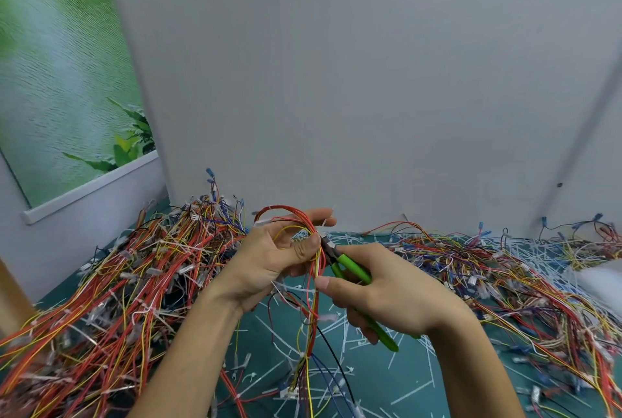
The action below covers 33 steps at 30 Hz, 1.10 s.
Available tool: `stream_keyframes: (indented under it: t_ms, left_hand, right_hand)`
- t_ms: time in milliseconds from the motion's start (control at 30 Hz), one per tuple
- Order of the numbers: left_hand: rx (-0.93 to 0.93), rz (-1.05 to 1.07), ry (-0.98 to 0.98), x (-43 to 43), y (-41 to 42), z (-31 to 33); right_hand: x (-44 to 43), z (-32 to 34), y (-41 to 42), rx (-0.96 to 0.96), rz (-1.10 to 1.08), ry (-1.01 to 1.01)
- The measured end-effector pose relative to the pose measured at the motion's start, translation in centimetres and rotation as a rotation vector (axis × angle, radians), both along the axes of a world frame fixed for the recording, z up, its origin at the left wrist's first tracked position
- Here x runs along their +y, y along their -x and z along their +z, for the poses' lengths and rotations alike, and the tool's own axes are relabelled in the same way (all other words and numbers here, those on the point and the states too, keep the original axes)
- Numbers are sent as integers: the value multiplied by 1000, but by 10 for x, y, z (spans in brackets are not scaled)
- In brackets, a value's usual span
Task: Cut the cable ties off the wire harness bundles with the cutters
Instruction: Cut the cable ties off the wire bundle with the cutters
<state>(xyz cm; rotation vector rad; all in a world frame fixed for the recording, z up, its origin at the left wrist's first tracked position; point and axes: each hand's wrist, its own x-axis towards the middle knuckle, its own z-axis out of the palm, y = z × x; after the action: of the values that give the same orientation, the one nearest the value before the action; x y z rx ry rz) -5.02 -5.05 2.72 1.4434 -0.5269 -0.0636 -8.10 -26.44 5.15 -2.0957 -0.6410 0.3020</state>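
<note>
Your right hand is curled round the green handles of the cutters, with the thumb stretched toward the wires. The cutter nose points to 10 o'clock and meets the wire harness bundle just beside your left thumb. How far the blades stand apart cannot be told. A small white piece sits at the nose, too small to identify.

Your left hand grips the bundle, thumb pinning red and yellow wires against the fingers. The loop arches over at 12 o'clock and the tails hang toward 6 o'clock.

Below the hands, white cut tie pieces litter the green mat. A heap of harnesses lies at 9 o'clock and another heap at 3 o'clock.
</note>
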Motion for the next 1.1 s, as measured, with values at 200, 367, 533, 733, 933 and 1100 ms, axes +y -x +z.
stream_keyframes:
  t_ms: [200, 367, 533, 733, 933, 1100]
  left_hand:
    - [0, 29, -7, -2, 0, 0]
    - [-8, 41, -11, -2, -1, -1]
    - [19, 31, 13, -2, 3, 3]
    - [18, 42, 119, -2, 4, 8]
    - [51, 83, 82, -1, 1, 6]
    - [81, 61, 121, -4, 1, 4]
  right_hand:
    - [0, -1, -4, 114, 54, -76]
    - [0, 0, -5, 114, 70, -79]
    - [2, 1, -2, 42, 30, -114]
    - [10, 0, 0, -14, 8, -154]
    - [12, -1, -2, 53, 43, -143]
    - [8, -1, -1, 34, 15, -144]
